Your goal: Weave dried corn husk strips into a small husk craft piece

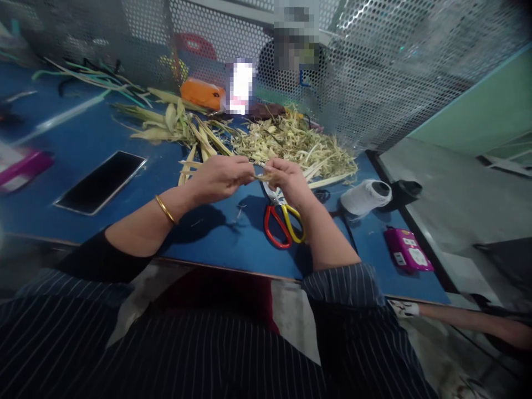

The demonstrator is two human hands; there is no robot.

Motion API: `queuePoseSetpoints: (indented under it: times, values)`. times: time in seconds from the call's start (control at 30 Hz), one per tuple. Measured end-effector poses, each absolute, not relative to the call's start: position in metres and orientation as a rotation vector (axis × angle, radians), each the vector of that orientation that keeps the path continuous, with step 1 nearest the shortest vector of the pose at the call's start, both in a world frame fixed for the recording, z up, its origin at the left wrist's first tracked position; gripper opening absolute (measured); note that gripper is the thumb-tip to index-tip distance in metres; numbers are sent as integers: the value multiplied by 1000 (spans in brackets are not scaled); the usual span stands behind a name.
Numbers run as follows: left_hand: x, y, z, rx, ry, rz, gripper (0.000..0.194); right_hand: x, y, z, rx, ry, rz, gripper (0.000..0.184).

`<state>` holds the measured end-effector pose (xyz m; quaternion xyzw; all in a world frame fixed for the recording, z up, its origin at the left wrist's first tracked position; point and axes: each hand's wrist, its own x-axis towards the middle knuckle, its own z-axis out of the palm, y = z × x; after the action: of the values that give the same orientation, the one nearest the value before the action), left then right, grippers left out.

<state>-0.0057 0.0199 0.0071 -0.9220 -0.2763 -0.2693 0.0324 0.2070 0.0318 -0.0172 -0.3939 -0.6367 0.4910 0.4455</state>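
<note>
My left hand [224,176] and my right hand [286,180] meet near the middle of the blue table, fingers pinched. Between them a short strip of dried husk [261,178] is stretched, one end in each hand. Just below my right hand lie scissors [277,226] with one red and one yellow handle; their blades are partly covered by the hand. Behind my hands spreads a heap of shredded pale husk [286,141]. Longer husk leaves [174,124] lie to its left, some of them reaching behind my left hand.
A black phone [101,182] lies at left near a magenta pack [27,170]. At right are a white thread spool [366,198], a dark spool [401,194] and a purple pack [408,250]. An orange pack [202,93] stands before the perforated metal screen [233,33]. Another person's leg [465,318] shows lower right.
</note>
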Motion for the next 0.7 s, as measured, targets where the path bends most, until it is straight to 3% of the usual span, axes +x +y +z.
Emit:
queuePoseSetpoints:
  times: [0.1,0.27,0.37,0.57,0.7]
  values:
    - [-7,24,6,-2712,-1088,-986,24,190,27,-29,-998,-1564,1204,30]
    - [-7,27,3,-2529,-1385,-914,25,175,5,-22,-993,-1967,462,27]
    - [-5,25,2,-2504,-1441,-780,24,174,-3,-16,-984,-2100,223,23]
    - [-5,22,1,-2553,-1172,-427,18,180,-1,-11,-998,-2162,130,22]
    - [-5,21,1,-2725,-786,-318,17,197,13,-4,-1062,-2053,375,26]
